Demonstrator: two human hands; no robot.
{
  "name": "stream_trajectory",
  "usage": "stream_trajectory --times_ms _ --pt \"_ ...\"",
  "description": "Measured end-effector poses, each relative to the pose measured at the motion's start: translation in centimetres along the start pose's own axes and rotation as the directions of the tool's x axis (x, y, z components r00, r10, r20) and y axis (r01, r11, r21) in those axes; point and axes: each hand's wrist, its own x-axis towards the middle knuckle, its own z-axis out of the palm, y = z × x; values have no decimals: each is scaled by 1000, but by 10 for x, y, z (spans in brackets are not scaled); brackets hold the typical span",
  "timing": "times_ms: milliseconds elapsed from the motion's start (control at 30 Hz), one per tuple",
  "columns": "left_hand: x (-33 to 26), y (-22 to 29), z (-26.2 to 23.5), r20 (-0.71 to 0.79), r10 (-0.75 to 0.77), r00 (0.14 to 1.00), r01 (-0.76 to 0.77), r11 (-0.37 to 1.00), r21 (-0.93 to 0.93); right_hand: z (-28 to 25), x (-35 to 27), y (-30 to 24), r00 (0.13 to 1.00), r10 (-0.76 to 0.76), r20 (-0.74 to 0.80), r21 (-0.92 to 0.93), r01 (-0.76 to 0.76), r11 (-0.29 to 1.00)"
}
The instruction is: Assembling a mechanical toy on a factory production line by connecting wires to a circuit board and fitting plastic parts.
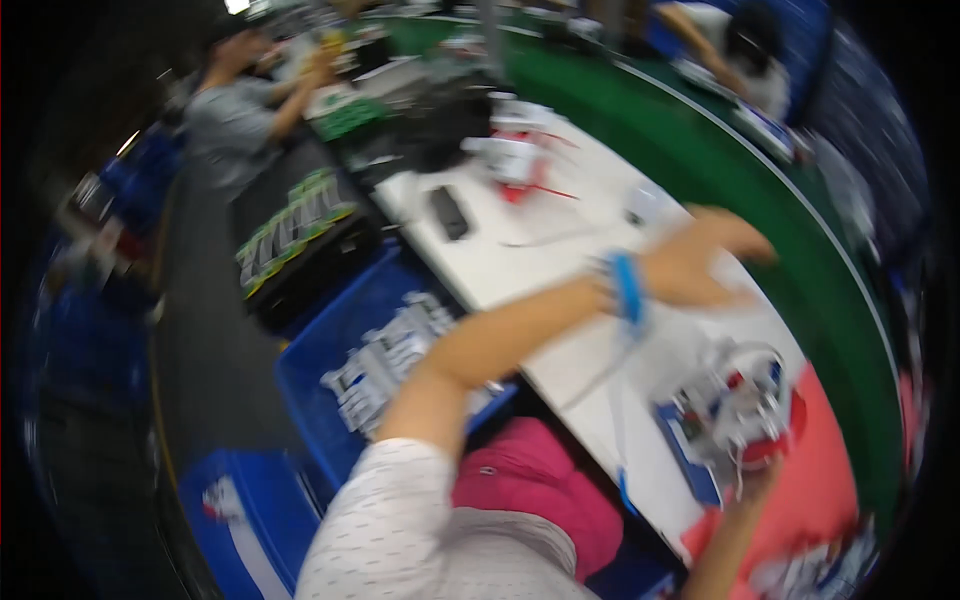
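My left hand [700,265], with a blue wrist strap [627,290] and its cord, is stretched over the white worktable [590,375]. Its fingers look spread, with nothing seen between them, though motion blurs them. Toward the lower right, my right hand [757,487] is at the near side of a cluster of white plastic parts with a looped white cable [745,400]. Blur hides whether its fingers grip the cluster or only touch it. Under the cluster lie a blue flat piece [690,455] and something red.
Left of the table, a blue bin [315,370] holds several white parts. Beyond it stands a black crate [300,265] with green-edged pieces. White-and-red items [515,165] and a black object [449,213] lie on the far tabletop. A green belt [800,235] curves alongside. Two people work farther off.
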Motion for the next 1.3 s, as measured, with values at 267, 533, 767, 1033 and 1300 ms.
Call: stream_trajectory --times_ms 267,533,767,1033,1300 --pt "-93 -83 -59 -125 -308 943 330 821 465 29 0 -9 993 -94 71 -144 104 984" --pt "-121 -87 -55 -111 -580 807 411 417 811 40 -4 -13 998 -21 53 -90 26 996" --pt "-98 -39 -29 435 -655 619 541 756 369 79 4 -26 992 -74 -101 -117 62 991" --pt "-84 -30 5 469 -213 857 8 916 400 66 18 -26 991 -81 105 -74 89 993" --pt "-75 -48 9 725 -171 667 -99 945 313 72 18 -23 961 -95 260 -141 135 981"
